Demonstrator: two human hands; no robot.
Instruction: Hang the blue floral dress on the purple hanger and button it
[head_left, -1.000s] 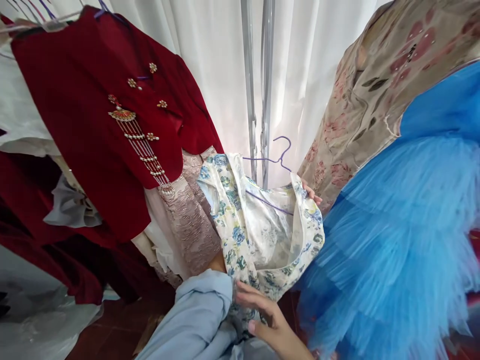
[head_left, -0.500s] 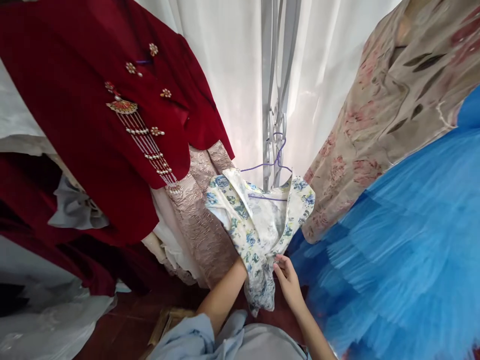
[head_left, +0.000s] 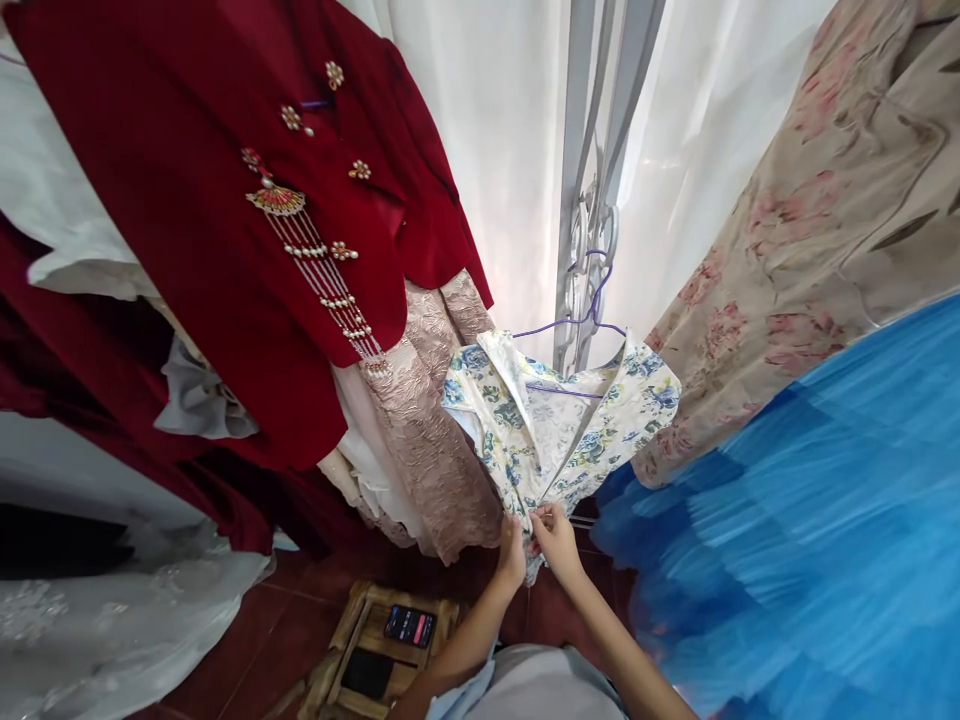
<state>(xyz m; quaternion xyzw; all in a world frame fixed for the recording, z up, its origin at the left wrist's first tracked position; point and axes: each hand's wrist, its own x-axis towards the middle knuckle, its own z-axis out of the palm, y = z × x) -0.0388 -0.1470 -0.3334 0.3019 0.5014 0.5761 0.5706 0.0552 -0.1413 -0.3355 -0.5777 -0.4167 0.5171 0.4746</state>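
Note:
A white blouse with blue flowers and green leaves (head_left: pixel 592 435) hangs on a purple wire hanger (head_left: pixel 592 322), hooked to a white stand in the middle. Its two front edges cross in a V above my hands. My left hand (head_left: pixel 513 550) is closed on the left side of the blouse's lower front. Close beside it, my right hand (head_left: pixel 553 535) pinches the cloth where the front edges meet. The blouse's lower end is mostly hidden behind both hands.
A dark red jacket (head_left: pixel 217 230) with beaded brooches hangs at left over a pink brocade skirt (head_left: pixel 442 470). At right are a beige floral dress (head_left: pixel 757 290) and a blue tulle skirt (head_left: pixel 810 500). Below, a wooden stool (head_left: pixel 352 640) bears a phone (head_left: pixel 409 626).
My left hand has come out from behind the blouse to its front, beside the right hand. The blouse's right front panel now lies smoother across. The view has shifted left.

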